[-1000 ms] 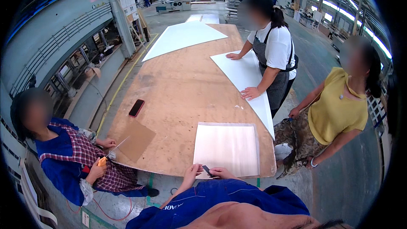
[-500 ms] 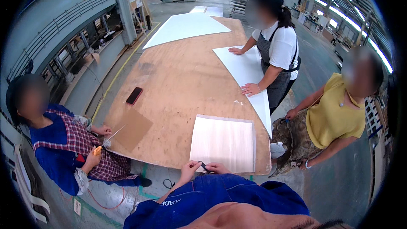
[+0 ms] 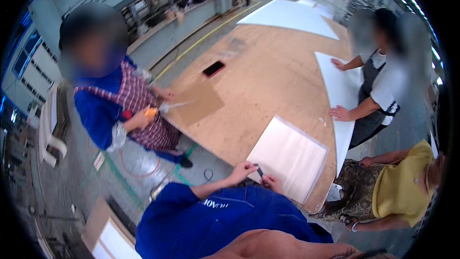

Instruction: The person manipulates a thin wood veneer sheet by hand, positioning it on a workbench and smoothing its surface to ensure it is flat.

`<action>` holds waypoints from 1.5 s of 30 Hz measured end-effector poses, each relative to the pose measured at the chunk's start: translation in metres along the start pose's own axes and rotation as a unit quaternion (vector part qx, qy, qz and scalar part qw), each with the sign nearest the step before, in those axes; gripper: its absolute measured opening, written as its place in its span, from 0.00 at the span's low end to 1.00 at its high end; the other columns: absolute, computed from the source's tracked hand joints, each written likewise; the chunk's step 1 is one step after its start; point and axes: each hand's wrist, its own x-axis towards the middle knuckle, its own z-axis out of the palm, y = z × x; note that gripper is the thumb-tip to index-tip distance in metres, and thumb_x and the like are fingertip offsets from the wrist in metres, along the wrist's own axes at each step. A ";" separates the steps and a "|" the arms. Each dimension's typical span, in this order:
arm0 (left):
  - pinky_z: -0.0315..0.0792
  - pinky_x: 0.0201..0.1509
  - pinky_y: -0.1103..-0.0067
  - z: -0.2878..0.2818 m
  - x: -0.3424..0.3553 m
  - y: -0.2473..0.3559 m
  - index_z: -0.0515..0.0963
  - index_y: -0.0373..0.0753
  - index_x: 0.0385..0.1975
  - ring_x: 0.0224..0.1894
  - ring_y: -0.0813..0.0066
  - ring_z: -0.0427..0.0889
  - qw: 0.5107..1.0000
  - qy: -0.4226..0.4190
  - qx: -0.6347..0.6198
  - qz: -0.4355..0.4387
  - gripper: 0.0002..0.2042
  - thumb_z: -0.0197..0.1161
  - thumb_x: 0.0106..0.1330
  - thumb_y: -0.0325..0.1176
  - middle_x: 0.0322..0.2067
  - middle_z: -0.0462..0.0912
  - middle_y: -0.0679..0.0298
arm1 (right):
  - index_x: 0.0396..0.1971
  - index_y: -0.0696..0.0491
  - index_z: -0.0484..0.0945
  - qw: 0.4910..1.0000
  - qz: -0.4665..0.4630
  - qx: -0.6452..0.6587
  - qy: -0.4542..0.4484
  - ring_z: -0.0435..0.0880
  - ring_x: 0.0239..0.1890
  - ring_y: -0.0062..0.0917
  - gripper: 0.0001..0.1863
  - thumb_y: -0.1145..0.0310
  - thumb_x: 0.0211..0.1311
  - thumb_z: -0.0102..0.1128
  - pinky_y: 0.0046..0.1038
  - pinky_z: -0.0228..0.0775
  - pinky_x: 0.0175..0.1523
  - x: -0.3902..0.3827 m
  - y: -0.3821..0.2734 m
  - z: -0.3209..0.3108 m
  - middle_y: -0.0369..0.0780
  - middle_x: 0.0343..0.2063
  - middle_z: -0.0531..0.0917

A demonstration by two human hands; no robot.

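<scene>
Small dark strip point(image 3: 259, 170) between your two hands, seen over the near left edge of the pale wood-grain sheet point(image 3: 293, 157); too small to tell what it is. Left hand point(image 3: 243, 171): thumb and fingers nearly closed, pinching the strip's upper end. Right hand point(image 3: 273, 182): fingers curled at its lower end; gripping or only touching, can't tell. Handling, judged from here: pinch lightly and near the ends so the middle shows; let the left fingers anchor while the right ones do any fine turning. Steady your wrists close to your body rather than leaning on the wood-grain sheet, which looks thin and might slide or mark. It lies flat on the table point(image 3: 268, 67), just beyond and right of your fingers. Table edge runs close by them, so a slip could send the strip to the floor; better to work inward of that edge. Well left of your fingers, a co-worker point(image 3: 108, 115) holds an orange-handled blade point(image 3: 151, 112) over a brown sheet point(image 3: 203, 101); give that side room. Phone point(image 3: 213, 68) farther out past it. Beyond your fingers to the right, a white panel point(image 3: 339, 86) under another co-worker's hands.
</scene>
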 end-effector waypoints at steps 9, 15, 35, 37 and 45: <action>0.69 0.33 0.80 -0.152 0.065 -0.024 0.75 0.38 0.30 0.29 0.81 0.75 0.966 -0.001 -0.218 0.136 0.06 0.51 0.56 0.24 0.25 0.77 0.70 | 0.35 0.56 0.74 0.984 0.036 0.169 0.033 0.77 0.26 0.20 0.11 0.65 0.58 0.56 0.20 0.70 0.30 -0.005 0.006 0.000 0.38 0.26 0.79; 0.62 0.24 0.85 -0.282 0.095 0.236 0.47 0.30 0.58 0.20 0.83 0.65 0.889 0.356 -0.101 0.268 0.28 0.53 0.62 0.31 0.25 0.77 0.64 | 0.34 0.59 0.73 0.982 0.036 0.183 0.040 0.77 0.28 0.21 0.10 0.67 0.59 0.55 0.20 0.70 0.34 -0.010 0.005 -0.012 0.39 0.27 0.79; 0.61 0.19 0.84 -0.282 0.124 -0.140 0.73 0.41 0.22 0.17 0.83 0.67 0.956 0.237 -0.038 -0.170 0.10 0.53 0.60 0.39 0.16 0.71 0.70 | 0.33 0.57 0.74 0.988 0.041 0.145 0.030 0.78 0.28 0.19 0.09 0.67 0.59 0.54 0.17 0.68 0.33 -0.011 0.012 -0.010 0.38 0.27 0.79; 0.65 0.26 0.84 -0.192 0.125 -0.109 0.74 0.40 0.24 0.22 0.83 0.70 0.983 0.136 -0.039 -0.115 0.09 0.52 0.59 0.37 0.19 0.73 0.69 | 0.32 0.57 0.74 0.979 0.045 0.180 0.083 0.78 0.28 0.19 0.08 0.68 0.59 0.54 0.16 0.68 0.32 -0.018 0.026 -0.031 0.38 0.26 0.80; 0.64 0.33 0.86 -0.019 0.025 0.008 0.77 0.37 0.32 0.27 0.86 0.69 0.970 -0.203 -0.085 -0.106 0.10 0.57 0.61 0.38 0.26 0.77 0.71 | 0.34 0.58 0.74 0.991 0.030 0.128 0.020 0.79 0.33 0.20 0.08 0.69 0.58 0.55 0.18 0.69 0.37 -0.024 0.001 -0.005 0.39 0.29 0.81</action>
